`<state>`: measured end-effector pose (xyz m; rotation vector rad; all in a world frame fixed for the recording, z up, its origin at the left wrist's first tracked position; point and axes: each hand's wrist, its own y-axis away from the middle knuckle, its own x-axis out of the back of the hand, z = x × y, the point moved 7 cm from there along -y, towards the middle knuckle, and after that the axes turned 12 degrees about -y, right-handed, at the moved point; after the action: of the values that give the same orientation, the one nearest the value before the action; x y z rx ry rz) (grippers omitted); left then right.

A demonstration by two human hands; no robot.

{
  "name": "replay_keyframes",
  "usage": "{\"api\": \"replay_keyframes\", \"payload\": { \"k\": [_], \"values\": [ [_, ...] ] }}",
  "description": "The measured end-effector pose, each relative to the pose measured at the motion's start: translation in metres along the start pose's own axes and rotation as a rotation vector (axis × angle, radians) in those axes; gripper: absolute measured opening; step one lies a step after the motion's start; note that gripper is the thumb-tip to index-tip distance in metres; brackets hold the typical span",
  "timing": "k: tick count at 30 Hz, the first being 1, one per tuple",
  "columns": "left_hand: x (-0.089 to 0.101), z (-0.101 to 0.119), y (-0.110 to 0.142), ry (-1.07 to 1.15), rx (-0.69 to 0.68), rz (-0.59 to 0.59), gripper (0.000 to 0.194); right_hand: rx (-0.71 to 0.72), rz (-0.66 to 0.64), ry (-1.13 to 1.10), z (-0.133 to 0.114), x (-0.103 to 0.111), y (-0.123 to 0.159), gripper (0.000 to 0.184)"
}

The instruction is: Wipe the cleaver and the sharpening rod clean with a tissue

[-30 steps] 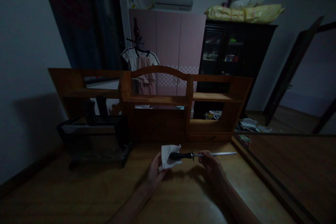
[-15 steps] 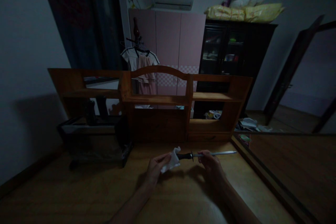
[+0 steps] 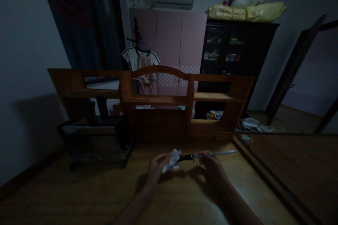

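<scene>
A honing steel (image 3: 224, 153) with a black handle and round guard is held level above the wooden tabletop (image 3: 105, 190). My right hand (image 3: 212, 167) pinches its metal rod just beyond the guard, and the tip points right. Around the butt end of the handle lies a crumpled white tissue (image 3: 173, 160). My left hand (image 3: 157, 168) is closed on this tissue, with thumb and fingers pressed together at the handle's end. The tissue hides that end of the handle.
At the left of the table stands a dark knife block (image 3: 92, 144) with black handles (image 3: 102, 107) sticking up. A wooden shelf unit (image 3: 158, 100) runs along the back. The table's raised right edge (image 3: 261, 168) slants toward me.
The tissue has shifted and folded differently about the handle's end. The steel has tilted very slightly, and both hands stay in nearly the same place.
</scene>
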<state>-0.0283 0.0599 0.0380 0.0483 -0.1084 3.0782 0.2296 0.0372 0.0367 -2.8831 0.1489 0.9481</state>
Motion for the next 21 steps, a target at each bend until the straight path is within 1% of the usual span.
{"api": "replay_keyframes", "payload": {
  "k": [4,8,11,15,21],
  "values": [
    [0.001,-0.003,-0.001,-0.006,-0.001,-0.004,0.042,0.001,0.007,0.007,0.000,-0.001,0.000,0.016],
    [0.002,-0.009,-0.002,0.012,0.030,0.016,0.043,0.005,0.025,0.018,-0.001,-0.003,0.002,0.017],
    [0.001,-0.014,-0.004,0.018,0.046,0.008,0.044,0.003,0.039,0.014,0.000,-0.001,0.002,0.017],
    [0.002,-0.020,-0.008,0.024,0.059,0.012,0.043,-0.017,0.016,-0.004,0.003,0.000,0.001,0.016],
    [0.001,-0.021,-0.008,0.020,0.036,-0.013,0.041,-0.030,0.038,-0.039,0.007,0.004,-0.002,0.016]
  ]
}}
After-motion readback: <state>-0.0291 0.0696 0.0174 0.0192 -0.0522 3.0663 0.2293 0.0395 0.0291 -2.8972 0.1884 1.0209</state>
